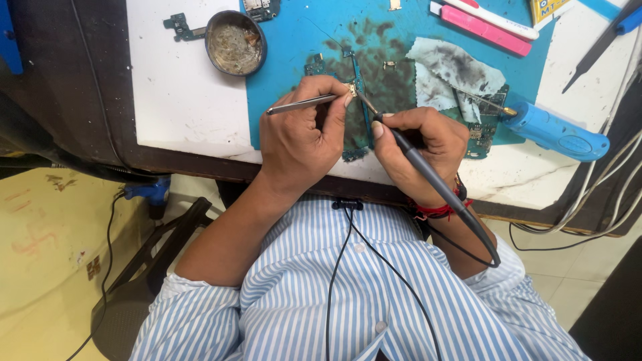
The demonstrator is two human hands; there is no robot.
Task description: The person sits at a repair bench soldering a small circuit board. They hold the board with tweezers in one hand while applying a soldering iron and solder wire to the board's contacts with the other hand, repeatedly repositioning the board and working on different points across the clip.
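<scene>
Blue mat (301, 40): my left hand (301, 134) pinches tweezers (301, 103), right hand (418, 144) grips the iron (435, 180) over a thin, seemingly fragile board (358, 87), best held by its edges.

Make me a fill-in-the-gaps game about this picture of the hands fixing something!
1. The left hand holds metal ____.
2. The right hand holds a black soldering ____.
3. Both tools meet over a circuit board lying on a ____ mat.
4. The round tin sits to the ____ of the mat.

Missing words: tweezers; iron; blue; left
</scene>
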